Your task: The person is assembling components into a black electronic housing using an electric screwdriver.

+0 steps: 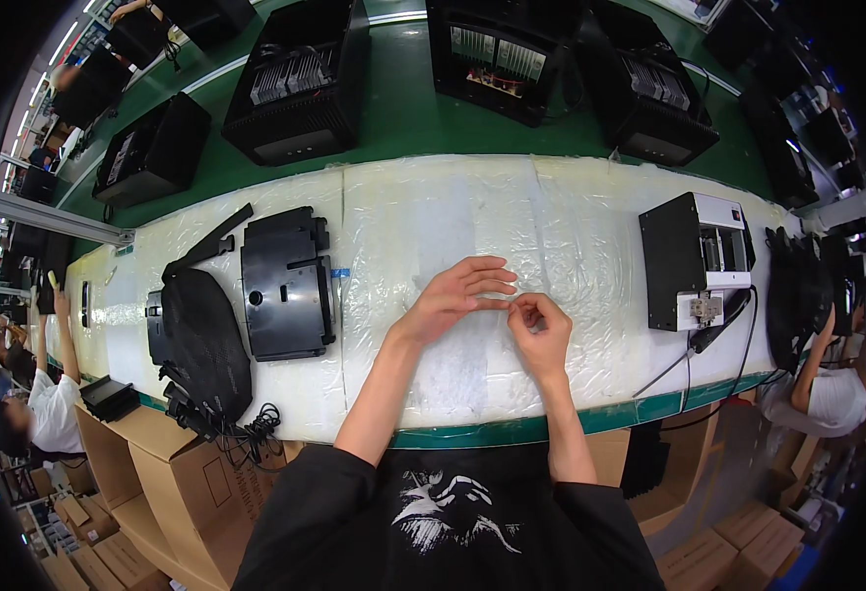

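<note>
Over the middle of the table, my left hand [460, 296] has its fingers stretched out and apart, pointing right. My right hand [543, 333] is closed in a pinch, its fingertips meeting the tips of my left hand's lower fingers. Whatever the pinch holds, if anything, is too small to make out. Beneath both hands lies the film-covered white table top [443, 384]. Left of them rests a flat black plastic panel [280, 295] with a blue tab at its edge. A black mesh bag [204, 340] with a strap lies beside that panel.
A black-and-white tabletop machine [694, 261] with a cable stands at the right. Several black device housings [295, 84] sit on the green conveyor [393, 123] beyond the table. Cardboard boxes [182, 463] stand below the front left edge. Other people [832, 394] work at both sides.
</note>
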Demonstrator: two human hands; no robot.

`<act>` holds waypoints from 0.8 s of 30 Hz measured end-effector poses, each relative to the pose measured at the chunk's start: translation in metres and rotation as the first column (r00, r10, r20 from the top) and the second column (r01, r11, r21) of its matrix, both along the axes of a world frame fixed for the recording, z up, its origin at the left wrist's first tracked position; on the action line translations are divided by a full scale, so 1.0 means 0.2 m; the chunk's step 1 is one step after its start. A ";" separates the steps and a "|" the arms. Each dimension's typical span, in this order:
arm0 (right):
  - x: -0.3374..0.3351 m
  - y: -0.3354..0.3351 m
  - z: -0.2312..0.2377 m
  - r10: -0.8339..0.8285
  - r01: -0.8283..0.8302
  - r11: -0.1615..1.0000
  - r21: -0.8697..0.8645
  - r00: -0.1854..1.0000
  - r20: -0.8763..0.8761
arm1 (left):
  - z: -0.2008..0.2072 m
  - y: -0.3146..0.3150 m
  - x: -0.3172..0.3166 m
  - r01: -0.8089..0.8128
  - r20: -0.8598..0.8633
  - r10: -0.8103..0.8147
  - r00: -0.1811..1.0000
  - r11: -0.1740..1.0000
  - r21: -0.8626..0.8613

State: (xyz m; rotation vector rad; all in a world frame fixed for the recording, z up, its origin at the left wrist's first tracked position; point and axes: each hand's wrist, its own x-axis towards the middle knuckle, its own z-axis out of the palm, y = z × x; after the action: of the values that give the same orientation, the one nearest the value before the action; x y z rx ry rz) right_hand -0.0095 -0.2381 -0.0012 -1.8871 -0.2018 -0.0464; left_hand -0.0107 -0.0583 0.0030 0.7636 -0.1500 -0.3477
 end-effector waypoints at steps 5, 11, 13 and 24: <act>0.00 0.00 0.00 0.004 -0.004 1.000 0.007 1.000 -0.002 | -0.01 0.00 0.00 0.020 -0.003 -0.020 1.000 1.000 -0.012; 0.00 0.00 0.00 0.028 -0.028 1.000 0.001 1.000 0.009 | -0.01 0.01 0.00 0.036 0.013 -0.036 0.999 0.999 -0.015; 0.00 0.00 0.00 0.031 -0.030 0.999 -0.029 0.999 0.018 | -0.03 0.00 0.00 0.044 0.020 -0.044 0.999 0.999 -0.008; 0.00 0.00 0.00 0.035 -0.035 0.998 -0.043 0.999 -0.001 | -0.03 0.01 0.00 0.069 0.028 -0.069 0.997 0.998 0.008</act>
State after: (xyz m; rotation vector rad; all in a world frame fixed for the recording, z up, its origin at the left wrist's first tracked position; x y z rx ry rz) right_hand -0.0095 -0.2379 -0.0010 -1.9257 -0.2371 -0.0187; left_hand -0.0104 -0.0572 -0.0037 0.7715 -0.2019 -0.4032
